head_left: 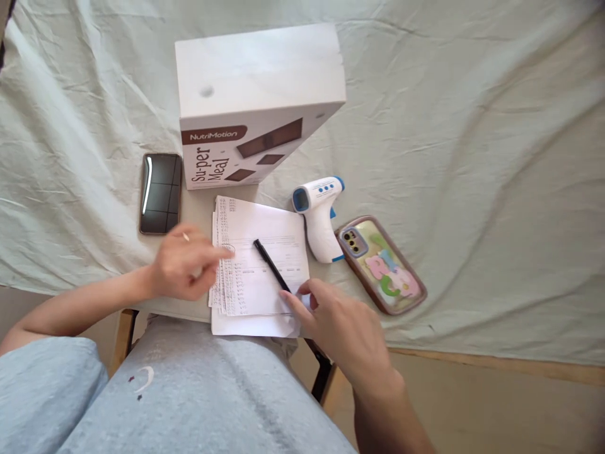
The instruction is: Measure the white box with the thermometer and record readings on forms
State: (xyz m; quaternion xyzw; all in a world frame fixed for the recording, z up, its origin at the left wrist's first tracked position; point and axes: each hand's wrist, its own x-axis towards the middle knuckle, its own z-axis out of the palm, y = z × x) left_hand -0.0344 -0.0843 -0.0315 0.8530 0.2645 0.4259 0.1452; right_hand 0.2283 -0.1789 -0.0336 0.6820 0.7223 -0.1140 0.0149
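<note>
Grey-blue moon-printed cloth (203,397) lies nearest. My right grip (347,328), slightly parted, reaches the slim black pen (273,265) on white paper sheets (265,221); its hold I cannot tell. My half-curled left grip (186,265) is empty. Sheets look already written; the remainder is unclear. White-blue thermometer (324,221) and tall white box (259,75) sit beyond, not blocking.

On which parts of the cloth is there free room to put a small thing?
Bare cloth lies right of the cased phone and box, and left of the dark phone. Crowded: the middle, with papers, pen, thermometer, left hand and right hand.
</note>
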